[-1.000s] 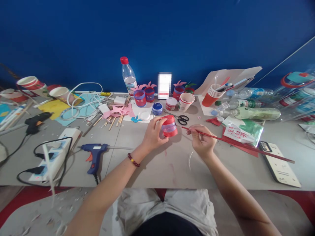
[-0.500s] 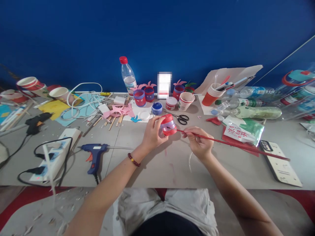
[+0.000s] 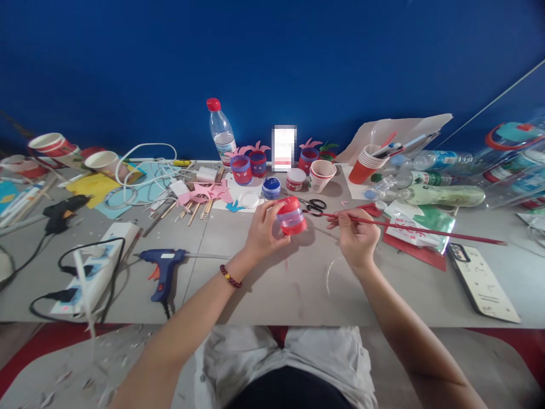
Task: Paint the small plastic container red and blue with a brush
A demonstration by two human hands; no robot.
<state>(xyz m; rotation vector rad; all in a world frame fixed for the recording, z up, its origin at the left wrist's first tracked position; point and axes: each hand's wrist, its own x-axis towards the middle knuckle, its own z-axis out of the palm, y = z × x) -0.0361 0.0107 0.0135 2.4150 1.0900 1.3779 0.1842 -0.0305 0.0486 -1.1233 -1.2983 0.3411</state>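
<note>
My left hand [image 3: 263,234] grips a small cup [image 3: 293,217] painted red at both ends with a lilac band round its middle. The cup is tipped on its side just above the table. To its right, my right hand [image 3: 357,240] pinches a long, thin red paintbrush [image 3: 426,230], its tip pointing left and clear of the cup. Behind the cup stand an open jar of blue paint [image 3: 271,188] and a jar with red paint [image 3: 296,180]. Scissors [image 3: 314,205] lie beside them. Finished-looking red and purple cups [image 3: 241,171] with paper leaves stand farther back.
A blue glue gun [image 3: 164,272] and a power strip [image 3: 96,270] lie at the left, near pink paper scraps [image 3: 206,192]. A paper cup [image 3: 322,177] stands behind the scissors. Plastic bottles [image 3: 445,195], stacked cups with pens [image 3: 367,165] and a phone [image 3: 483,284] are at the right.
My right hand has moved right, drawing the brush tip away from the lilac band. The left hand still holds the cup in nearly the same place.
</note>
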